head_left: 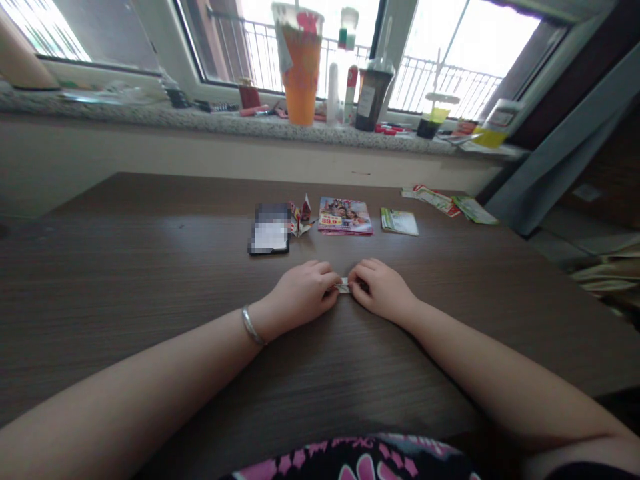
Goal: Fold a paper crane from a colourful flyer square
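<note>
My left hand (300,293) and my right hand (381,288) rest on the dark wooden table (150,267), fingers curled toward each other. Between them both pinch a small folded piece of paper (343,287), mostly hidden by the fingers. A silver bangle (251,327) sits on my left wrist. Beyond the hands stands a folded paper crane (301,217) made of printed paper.
A phone (270,229) lies left of the crane. A colourful leaflet (345,216), a green card stack (399,221) and more leaflets (440,200) lie farther back. The windowsill (225,121) holds an orange cup (300,63), bottles and a dark cup (371,97).
</note>
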The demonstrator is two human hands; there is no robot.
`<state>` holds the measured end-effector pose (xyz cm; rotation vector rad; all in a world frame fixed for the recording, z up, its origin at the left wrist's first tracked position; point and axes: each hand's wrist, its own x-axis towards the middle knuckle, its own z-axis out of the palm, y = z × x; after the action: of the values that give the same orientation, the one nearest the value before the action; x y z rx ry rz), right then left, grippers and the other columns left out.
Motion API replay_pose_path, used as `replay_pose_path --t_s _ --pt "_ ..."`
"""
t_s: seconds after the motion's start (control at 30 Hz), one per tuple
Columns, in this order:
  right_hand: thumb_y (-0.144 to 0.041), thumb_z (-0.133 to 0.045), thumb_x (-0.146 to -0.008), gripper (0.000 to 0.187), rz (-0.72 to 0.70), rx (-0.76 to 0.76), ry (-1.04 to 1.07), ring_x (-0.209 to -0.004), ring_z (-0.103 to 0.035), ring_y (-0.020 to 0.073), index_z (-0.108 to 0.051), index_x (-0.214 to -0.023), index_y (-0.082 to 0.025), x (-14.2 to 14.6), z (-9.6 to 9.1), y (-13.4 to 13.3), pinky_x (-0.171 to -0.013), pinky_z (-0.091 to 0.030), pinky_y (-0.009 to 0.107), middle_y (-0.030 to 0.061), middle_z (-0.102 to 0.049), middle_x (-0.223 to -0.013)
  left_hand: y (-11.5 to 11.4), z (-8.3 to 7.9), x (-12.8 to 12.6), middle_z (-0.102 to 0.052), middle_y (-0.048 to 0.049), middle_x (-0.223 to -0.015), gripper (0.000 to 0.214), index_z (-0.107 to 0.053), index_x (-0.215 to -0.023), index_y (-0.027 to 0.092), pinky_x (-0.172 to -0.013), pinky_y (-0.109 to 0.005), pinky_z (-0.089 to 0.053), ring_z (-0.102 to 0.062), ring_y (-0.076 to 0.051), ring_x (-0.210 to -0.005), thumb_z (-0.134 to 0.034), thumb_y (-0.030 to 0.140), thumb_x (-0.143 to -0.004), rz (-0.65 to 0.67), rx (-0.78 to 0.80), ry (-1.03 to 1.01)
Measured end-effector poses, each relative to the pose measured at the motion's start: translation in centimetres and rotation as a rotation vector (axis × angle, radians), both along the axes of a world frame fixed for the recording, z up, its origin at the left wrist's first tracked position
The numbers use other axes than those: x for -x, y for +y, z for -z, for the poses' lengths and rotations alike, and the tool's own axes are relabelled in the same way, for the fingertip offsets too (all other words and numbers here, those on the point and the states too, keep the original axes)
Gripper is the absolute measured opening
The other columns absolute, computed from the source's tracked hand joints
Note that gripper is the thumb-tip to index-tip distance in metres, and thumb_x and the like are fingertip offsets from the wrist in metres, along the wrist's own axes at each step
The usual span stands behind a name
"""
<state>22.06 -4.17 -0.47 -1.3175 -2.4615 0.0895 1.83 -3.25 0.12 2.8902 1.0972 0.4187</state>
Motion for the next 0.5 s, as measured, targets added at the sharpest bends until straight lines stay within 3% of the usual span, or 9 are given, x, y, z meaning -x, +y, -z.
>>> replay_pose_path --t_s 0.23,0.5 --pt "-0.020 -0.048 -0.088 0.012 0.004 0.060 0.070 -0.082 -0.054 0.0188 -0.060 -0.085 -0.017 0.10 0.64 0.73 -0.079 -0.040 0.031 0.0054 -0.062 -0.083 0.07 0.15 -0.07 -0.058 -0.0056 -0.092 0.019 -0.060 -0.102 0.018 -0.081 -0.033 -0.048 -0.056 -0.021 -0.089 -0.049 0.026 -0.087 -0.009 0.022 -0.017" --pt "-0.021 -0.048 -0.088 0.011 0.045 0.080 0.060 -0.079 -0.052 0.0181 -0.055 -0.080 -0.018 0.14 0.56 0.96 -0.074 -0.039 0.030 0.0042 -0.059 -0.081 0.06 0.12 0.04 -0.057 -0.0059 -0.091 0.018 -0.060 -0.099 0.020 -0.074 -0.032 -0.048 -0.056 -0.021 -0.085 -0.049 0.028 -0.088 -0.019 -0.014 0.038"
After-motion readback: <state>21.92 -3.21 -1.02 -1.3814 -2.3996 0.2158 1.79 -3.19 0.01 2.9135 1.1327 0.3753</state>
